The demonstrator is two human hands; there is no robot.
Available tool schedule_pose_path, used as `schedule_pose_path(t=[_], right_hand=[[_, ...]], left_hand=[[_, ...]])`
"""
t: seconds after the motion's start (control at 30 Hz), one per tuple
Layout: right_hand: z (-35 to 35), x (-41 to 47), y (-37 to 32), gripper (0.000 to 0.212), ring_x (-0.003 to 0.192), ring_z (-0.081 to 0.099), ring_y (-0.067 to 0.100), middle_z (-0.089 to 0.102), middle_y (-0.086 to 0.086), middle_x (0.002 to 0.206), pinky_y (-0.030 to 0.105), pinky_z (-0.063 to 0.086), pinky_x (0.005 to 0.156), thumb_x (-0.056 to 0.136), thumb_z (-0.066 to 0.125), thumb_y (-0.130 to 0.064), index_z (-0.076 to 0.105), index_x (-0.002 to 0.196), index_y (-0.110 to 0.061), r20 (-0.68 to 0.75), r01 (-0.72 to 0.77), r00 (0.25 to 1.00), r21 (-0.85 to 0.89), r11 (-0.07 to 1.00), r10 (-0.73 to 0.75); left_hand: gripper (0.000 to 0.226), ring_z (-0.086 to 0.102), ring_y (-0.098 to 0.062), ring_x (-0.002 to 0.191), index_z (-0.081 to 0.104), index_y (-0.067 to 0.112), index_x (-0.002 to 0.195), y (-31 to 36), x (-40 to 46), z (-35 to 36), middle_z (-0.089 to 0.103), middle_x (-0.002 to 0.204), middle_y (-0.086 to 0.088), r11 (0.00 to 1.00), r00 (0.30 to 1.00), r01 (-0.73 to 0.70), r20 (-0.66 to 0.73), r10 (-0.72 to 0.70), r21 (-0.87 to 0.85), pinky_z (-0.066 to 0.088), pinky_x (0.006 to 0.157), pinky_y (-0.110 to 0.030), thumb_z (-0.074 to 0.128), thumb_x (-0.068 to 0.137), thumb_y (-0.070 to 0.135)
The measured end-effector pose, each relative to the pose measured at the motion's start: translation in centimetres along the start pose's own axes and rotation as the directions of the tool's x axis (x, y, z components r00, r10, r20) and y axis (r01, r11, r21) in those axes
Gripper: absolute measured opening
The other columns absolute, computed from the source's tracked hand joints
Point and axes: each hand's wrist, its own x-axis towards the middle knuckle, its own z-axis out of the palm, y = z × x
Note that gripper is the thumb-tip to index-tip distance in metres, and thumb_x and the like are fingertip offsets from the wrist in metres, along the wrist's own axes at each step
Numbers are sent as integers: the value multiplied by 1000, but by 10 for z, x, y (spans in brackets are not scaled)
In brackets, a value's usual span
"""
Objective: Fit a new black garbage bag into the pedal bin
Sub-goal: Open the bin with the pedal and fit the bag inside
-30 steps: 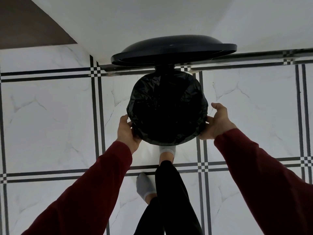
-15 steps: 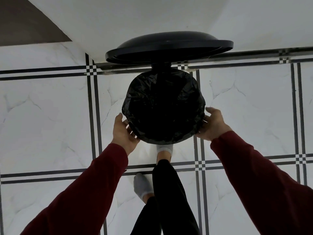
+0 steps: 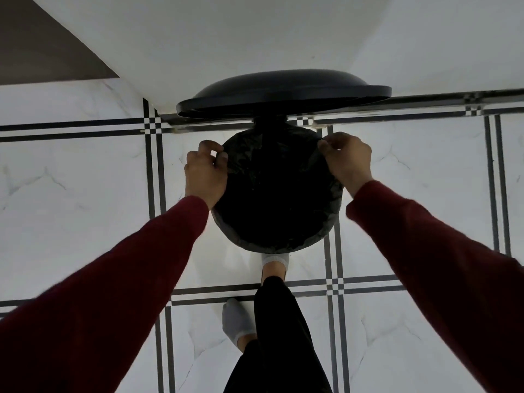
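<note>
— White marble-look floor tiles [image 3: 71,194] with black grid lines are filling the view; a white wall [image 3: 226,38] is running across the top. Where is the bin sitting?

— Dead centre, seen from above; the pedal bin [image 3: 276,245] is standing on the tiles with its black lid [image 3: 283,92] tipped up at twelve o'clock, against the wall.

— And the bag?

— The black garbage bag [image 3: 278,194] is lining the opening, its plastic folding out over the rim all the way round.

— What are the hands doing?

— The left hand [image 3: 205,171] is pinching the bag's edge at ten o'clock on the rim, fingers curled tight on the plastic; the right hand [image 3: 347,157] is gripping the edge at two o'clock in the same way; both arms are in dark red sleeves [image 3: 113,279].

— Feet?

— One foot in a white sock [image 3: 275,260] is reaching under the bin at six o'clock, though the pedal itself is hidden; the other grey-socked foot [image 3: 236,321] is resting flat on the tiles further back.
</note>
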Motion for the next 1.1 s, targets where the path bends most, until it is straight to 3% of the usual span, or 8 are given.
schedule_pose_path(t=[0.13,0.27,0.43,0.63,0.73,0.83,0.93,1.1], right_hand=[[-9,27,-1,44,85,65,23,69,3,85,40,56,91,84,66,-53,75,91,-10,259,-225,949,162,961,179],[-14,36,-6,27,80,59,16,63,-2,89,33,49,78,100,56,-36,67,104,-12,463,-333,862,205,920,209],[-12,40,-11,26,59,46,9,53,-8,70,26,38,62,96,41,-10,59,94,-29,473,-283,869,233,930,146],[-9,47,-31,35,50,48,10,53,2,72,19,40,45,92,37,9,62,88,-16,440,-185,894,181,966,89],[-12,49,-31,17,68,49,15,55,-2,78,27,41,64,97,51,-20,63,85,-20,509,-305,848,238,922,149],[-8,53,-27,43,88,68,24,71,2,93,40,53,88,92,59,-54,72,97,-13,529,-225,841,143,964,118],[-1,54,-31,59,105,70,37,73,18,112,52,55,98,88,60,-59,71,109,-5,450,-106,889,27,994,82],[2,58,-38,45,97,61,22,64,5,109,37,51,89,96,60,-41,65,125,-8,464,-138,880,41,990,103]], left_hand=[[8,57,-17,62,62,24,102,0,27,-10,64,79,-3,981,979,147,163,-126,-123,47,62,-30,55,101,28],[21,62,-22,80,67,19,111,0,43,-20,65,94,-5,882,873,386,417,-254,-271,52,71,-35,52,105,31],[36,62,-18,84,66,19,91,8,45,-20,65,83,4,797,784,531,523,-334,-286,50,87,-37,50,102,49],[43,68,-20,97,61,15,119,3,47,-16,68,110,-3,882,853,390,463,-239,-264,56,77,-33,53,101,53],[30,65,-13,89,62,17,116,6,50,-14,67,104,2,902,852,368,471,-230,-224,55,76,-30,51,105,43],[32,62,-16,91,65,18,116,9,55,-14,64,97,3,888,831,413,483,-277,-200,56,87,-38,52,104,45],[32,62,-20,97,64,24,107,8,58,-17,64,101,0,890,824,412,497,-273,-194,55,86,-43,52,101,53],[47,62,-23,101,70,19,102,13,60,-18,67,97,1,857,795,467,527,-300,-216,51,91,-43,49,99,61]])
